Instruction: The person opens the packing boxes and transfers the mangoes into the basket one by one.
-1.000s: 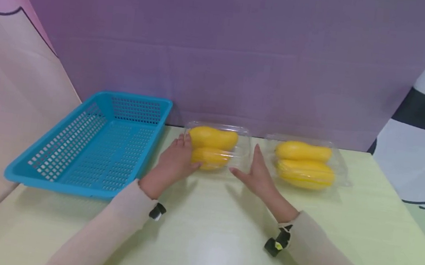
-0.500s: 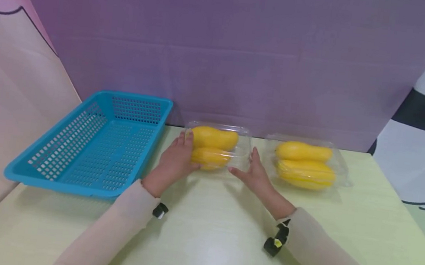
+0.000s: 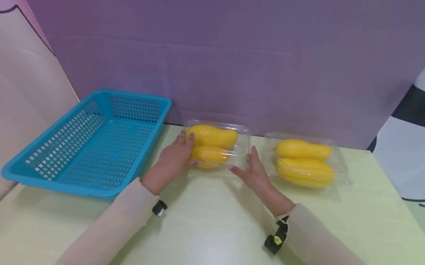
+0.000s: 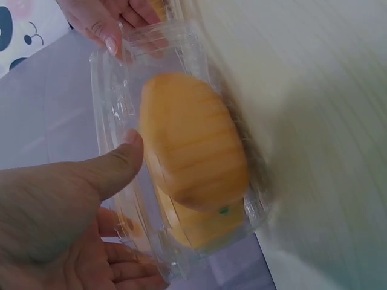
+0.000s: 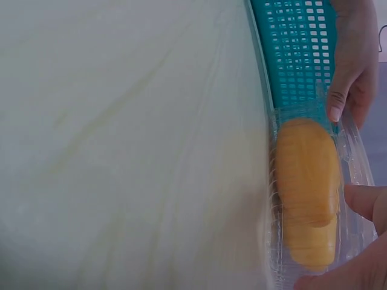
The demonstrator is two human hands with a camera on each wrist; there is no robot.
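A clear plastic box (image 3: 240, 149) with two long yellow fruits, mango-like in shape, stands at the back middle of the table. My left hand (image 3: 174, 155) holds its left end, the thumb by the front rim and the fingers at the far side, as the left wrist view shows. At the other end my right hand (image 3: 256, 172) holds the box with thumb and fingers spread around the corner. The fruits (image 4: 195, 142) lie side by side under the clear plastic. A second clear box (image 3: 343, 167) with two similar yellow fruits (image 3: 304, 172) sits just right of my right hand.
A blue perforated plastic basket (image 3: 68, 187) stands on the left, close beside my left hand, with nothing in it. A purple backdrop (image 3: 222, 50) rises directly behind the boxes. The pale table (image 3: 199, 244) reaches toward me in front of them.
My right hand has moved slightly left, bringing its fingers against the box's right side. The left hand has shifted only a little, and the box stays in place.
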